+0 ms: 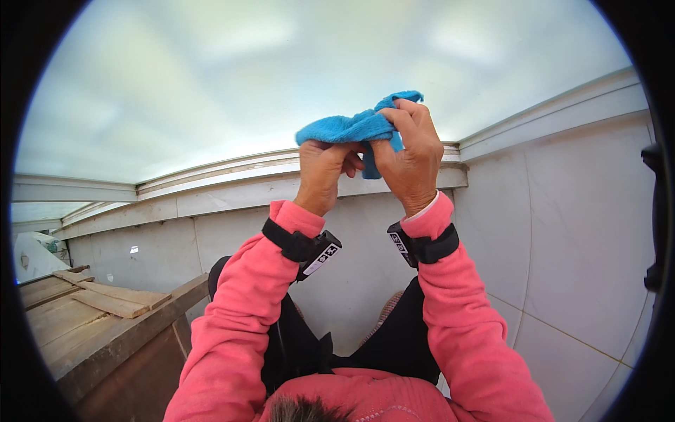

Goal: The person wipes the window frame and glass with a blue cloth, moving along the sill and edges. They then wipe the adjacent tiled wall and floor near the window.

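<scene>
A bunched blue cloth [345, 128] is held up between both hands, in front of a frosted glass pane [211, 95]. My left hand [322, 171] pinches its lower left part, with the fingertips partly hidden behind the thumb and cloth. My right hand [414, 150] grips the right end, its fingers curled over the upper fold and the thumb beneath. A flap of the cloth hangs down between the hands. Whether the cloth touches the glass cannot be told. Each wrist bears a black strap with a small black device.
Below the glass runs a white window frame with dirty tracks [221, 176] above a stone ledge [237, 194]. A wooden table [126, 337] with loose boards [113, 303] stands at the lower left. White wall tiles [575, 232] lie at the right.
</scene>
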